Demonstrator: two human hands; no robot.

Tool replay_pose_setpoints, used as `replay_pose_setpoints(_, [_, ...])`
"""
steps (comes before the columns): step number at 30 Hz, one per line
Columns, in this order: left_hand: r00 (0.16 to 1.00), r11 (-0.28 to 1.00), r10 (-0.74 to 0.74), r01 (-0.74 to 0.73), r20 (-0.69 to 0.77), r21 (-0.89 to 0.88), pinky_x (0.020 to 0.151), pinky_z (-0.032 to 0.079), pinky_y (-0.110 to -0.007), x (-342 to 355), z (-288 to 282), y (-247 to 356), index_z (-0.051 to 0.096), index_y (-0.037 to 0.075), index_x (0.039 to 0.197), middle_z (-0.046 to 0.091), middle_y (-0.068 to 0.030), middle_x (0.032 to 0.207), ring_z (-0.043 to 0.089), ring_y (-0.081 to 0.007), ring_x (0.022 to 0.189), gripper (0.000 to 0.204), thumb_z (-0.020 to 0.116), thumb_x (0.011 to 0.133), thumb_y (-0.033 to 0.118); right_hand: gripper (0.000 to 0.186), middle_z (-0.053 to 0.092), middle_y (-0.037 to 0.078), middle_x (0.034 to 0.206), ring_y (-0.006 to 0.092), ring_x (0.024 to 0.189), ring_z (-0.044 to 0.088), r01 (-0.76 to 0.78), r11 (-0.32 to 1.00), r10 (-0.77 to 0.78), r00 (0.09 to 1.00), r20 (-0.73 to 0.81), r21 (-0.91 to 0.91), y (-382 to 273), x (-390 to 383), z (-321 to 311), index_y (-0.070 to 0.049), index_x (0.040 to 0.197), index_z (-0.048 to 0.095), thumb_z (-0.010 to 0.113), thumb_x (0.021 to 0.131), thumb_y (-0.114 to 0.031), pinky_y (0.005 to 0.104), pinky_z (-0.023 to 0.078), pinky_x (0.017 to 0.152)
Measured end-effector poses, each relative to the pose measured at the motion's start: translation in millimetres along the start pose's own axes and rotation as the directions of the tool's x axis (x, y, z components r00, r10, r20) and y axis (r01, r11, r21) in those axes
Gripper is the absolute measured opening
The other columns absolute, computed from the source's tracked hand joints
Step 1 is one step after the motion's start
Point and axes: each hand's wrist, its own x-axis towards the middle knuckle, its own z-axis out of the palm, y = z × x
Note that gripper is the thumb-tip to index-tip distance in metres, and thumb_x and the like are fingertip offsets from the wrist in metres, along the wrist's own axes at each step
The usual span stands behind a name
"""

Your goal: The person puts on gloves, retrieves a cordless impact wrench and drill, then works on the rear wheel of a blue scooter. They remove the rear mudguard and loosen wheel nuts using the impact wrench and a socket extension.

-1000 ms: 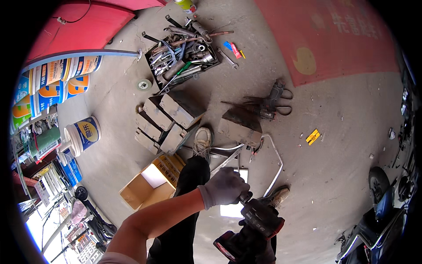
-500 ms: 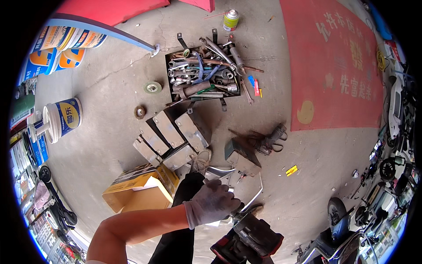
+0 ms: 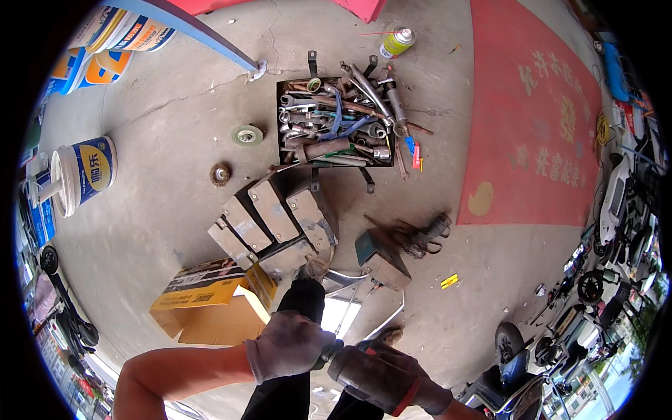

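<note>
My left hand (image 3: 290, 346), in a grey work glove, is closed at the front end of a dark cordless drill (image 3: 367, 378) with red trim. The fingers cover the tool's tip, so a bit or socket there cannot be made out. My right hand (image 3: 420, 381), in a dark glove, wraps around the drill's grip from the right side. The drill lies nearly level above my legs, its nose pointing left into the left hand. Below, between my feet, are a bright white panel (image 3: 341, 315) and thin metal bars (image 3: 388, 316).
An open yellow carton (image 3: 210, 297) and several metal boxes (image 3: 274, 210) lie left of centre. Ahead stands a tool box (image 3: 336, 165) full of wrenches. A small green-sided box (image 3: 385, 260), a spray can (image 3: 397, 42), a white bucket (image 3: 84, 175) and a red mat (image 3: 532, 133) surround them.
The drill has swung left and turned, its nose now meeting my left hand. My left hand has moved left and slightly down. My right hand has come into clearer view.
</note>
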Motion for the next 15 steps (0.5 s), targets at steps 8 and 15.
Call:
replay_pose_setpoints(8, [0.972,0.999,-0.016,0.027,0.234,-0.042,0.066,0.051,-0.035,7,12,-10,0.063,0.017,0.08,0.061,-0.0033,0.065,0.067,-0.0242,0.069,0.01,0.07,0.073,0.022,0.053,0.04,0.009,0.15,0.022,0.135,0.044,0.008,0.934,-0.076,0.981,0.178,0.356,94,1,-20,-0.012,0.149,0.031,0.041,0.104,-0.036,0.0404,0.034,0.115])
replay_pose_setpoints(15, [0.997,1.0,0.016,-0.017,0.072,0.024,0.092,0.045,-0.038,34,104,-34,0.059,0.015,0.112,0.063,-0.0018,0.098,0.061,-0.0214,0.102,0.04,0.068,0.076,0.027,0.05,0.049,0.012,0.143,0.0229,0.128,0.051,-0.007,0.834,0.201,0.935,-0.291,0.552,57,19,1,-0.005,0.144,0.04,0.052,0.099,-0.022,0.0358,0.04,0.109])
